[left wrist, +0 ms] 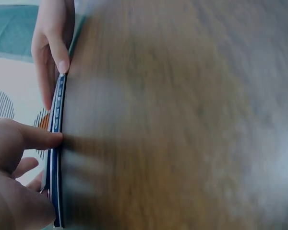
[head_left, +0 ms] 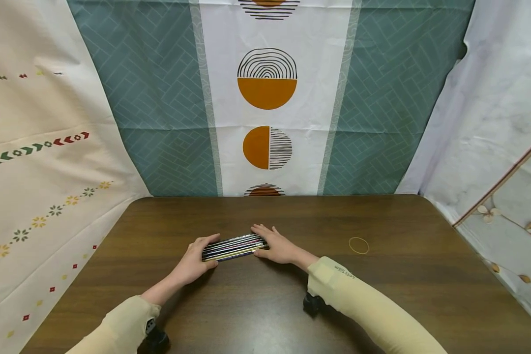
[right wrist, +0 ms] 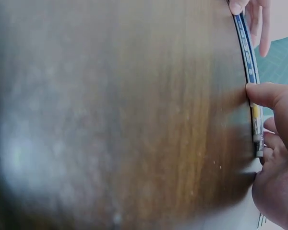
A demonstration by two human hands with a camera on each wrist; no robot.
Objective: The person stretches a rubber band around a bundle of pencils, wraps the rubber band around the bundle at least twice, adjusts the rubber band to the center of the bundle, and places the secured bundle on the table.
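Observation:
Several pencils lie side by side in a flat row on the wooden table, dark, white and yellow striped. My left hand grips the row's left end, thumb on the near edge and fingers round the far side. At the other end, my right hand holds the row the same way, its thumb pressing the near edge. In the right wrist view, the outermost pencil shows blue and white markings, and the pencil ends stick out past the right thumb.
A thin yellow rubber band lies on the table to the right of my right hand. Patterned cloth hangs behind the table's far edge, with more cloth along both sides.

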